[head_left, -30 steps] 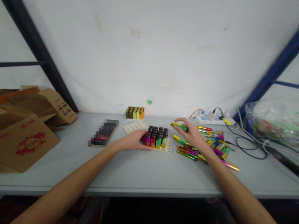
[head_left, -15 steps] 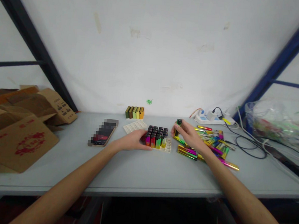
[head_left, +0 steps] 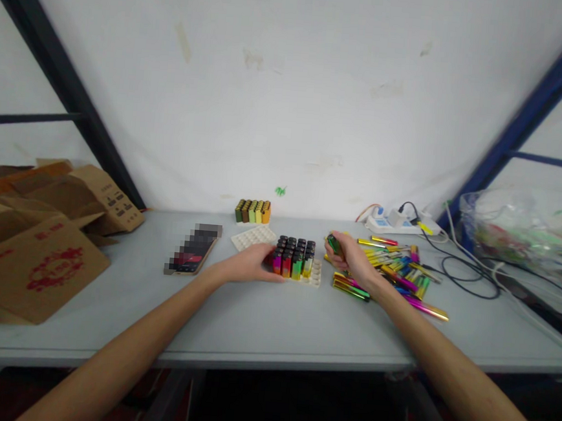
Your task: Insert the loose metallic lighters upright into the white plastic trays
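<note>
On a grey tabletop [head_left: 233,323], opened cardboard packaging [head_left: 47,270] is placed at the left and one clear plastic bag [head_left: 518,216] at the right. Two hands are in use. By the right hand [head_left: 352,258], a single green-and-black lighter [head_left: 335,243] is clamped in curled fingers beside the loose pile; held upright half a second ago, it has been tipped over and enclosed more deeply, so it is now less exposed and is still held apart from the filled tray. By the left hand [head_left: 247,265], thumb and fingers parted, the left side of the standing group is touched. One power strip [head_left: 381,226] and one phone [head_left: 192,255] are seen. Two pale trays are counted: a bare tray [head_left: 249,238] and a filled tray [head_left: 315,273], in which upright lighters [head_left: 299,260] are ranked four across, about sixteen in all. Five coloured columns are shown in the rear block [head_left: 252,216], its depth unclear; the loose metallic lighters [head_left: 402,280] are too overlapped to be counted.
</note>
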Demonstrator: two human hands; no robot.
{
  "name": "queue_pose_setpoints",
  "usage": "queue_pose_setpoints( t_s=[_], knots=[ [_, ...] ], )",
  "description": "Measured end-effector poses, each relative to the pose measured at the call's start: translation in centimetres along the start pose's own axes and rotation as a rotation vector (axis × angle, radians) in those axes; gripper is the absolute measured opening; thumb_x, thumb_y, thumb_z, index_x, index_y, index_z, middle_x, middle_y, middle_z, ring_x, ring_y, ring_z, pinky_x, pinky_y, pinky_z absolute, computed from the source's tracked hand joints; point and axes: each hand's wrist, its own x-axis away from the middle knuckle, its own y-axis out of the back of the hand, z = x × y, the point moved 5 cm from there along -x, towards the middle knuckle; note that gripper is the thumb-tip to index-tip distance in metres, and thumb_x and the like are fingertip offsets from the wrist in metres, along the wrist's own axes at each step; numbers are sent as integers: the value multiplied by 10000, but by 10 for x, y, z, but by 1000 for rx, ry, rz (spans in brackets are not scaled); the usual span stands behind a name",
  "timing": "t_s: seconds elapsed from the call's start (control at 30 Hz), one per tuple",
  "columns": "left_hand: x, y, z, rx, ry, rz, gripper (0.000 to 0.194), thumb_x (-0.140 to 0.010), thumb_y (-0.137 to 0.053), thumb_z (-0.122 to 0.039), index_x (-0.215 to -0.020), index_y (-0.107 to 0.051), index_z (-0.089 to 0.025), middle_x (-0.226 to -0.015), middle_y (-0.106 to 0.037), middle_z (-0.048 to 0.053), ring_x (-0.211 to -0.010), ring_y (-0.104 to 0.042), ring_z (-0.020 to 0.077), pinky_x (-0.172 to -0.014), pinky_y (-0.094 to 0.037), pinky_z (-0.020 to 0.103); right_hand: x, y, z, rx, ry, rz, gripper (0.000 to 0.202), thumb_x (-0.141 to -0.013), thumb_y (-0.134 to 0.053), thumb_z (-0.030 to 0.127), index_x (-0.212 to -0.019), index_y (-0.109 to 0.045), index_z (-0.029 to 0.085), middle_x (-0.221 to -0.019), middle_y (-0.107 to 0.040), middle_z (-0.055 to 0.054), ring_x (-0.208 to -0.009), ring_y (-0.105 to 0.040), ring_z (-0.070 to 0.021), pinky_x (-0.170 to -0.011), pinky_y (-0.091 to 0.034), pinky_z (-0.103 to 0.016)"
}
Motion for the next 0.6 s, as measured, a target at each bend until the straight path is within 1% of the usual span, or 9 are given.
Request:
queue_pose_setpoints(
  t_s=[0.13,0.23,0.33,0.47,0.6],
  knots=[
    [-1,0,-1,-9,-20,0,610,-740,-772,-665,-1058,-686,-152,-1023,-739,107,-925,-680,314,-784,-516,367,2,1,2,94,33,-116,413,-948,-390,462,-610,-371,225,-544,-275,56,-445,-186,-90,-432,-136,-250],
    [-1,0,-1,-32,-21,-4,622,-741,-771,-670,-1065,-682,-147,-1036,-734,110,-941,-677,318,-800,-512,373,5,1,6,161,29,-171,390,-937,-381,425,-602,-357,226,-542,-290,49,-457,-218,-95,-444,-164,-254],
    [0,0,-2,-32,-17,3,616,-749,-773,-655,-1079,-679,-144,-1067,-730,116,-963,-675,320,-815,-513,376,7,2,8,185,21,-184,381,-933,-365,427,-609,-367,225,-533,-298,48,-459,-231,-98,-447,-169,-253],
    [1,1,-4,-8,-17,-6,595,-741,-785,-636,-1071,-687,-150,-1054,-734,108,-950,-676,315,-817,-516,376,7,5,9,191,18,-213,372,-924,-370,452,-632,-399,224,-527,-319,49,-451,-247,-99,-443,-179,-248],
    [0,2,-4,-5,-29,-10,581,-744,-788,-614,-1086,-690,-154,-1053,-737,100,-953,-675,309,-835,-517,376,4,9,10,166,49,-226,405,-917,-414,504,-625,-419,223,-517,-270,61,-446,-244,-98,-440,-184,-252]
  ],
)
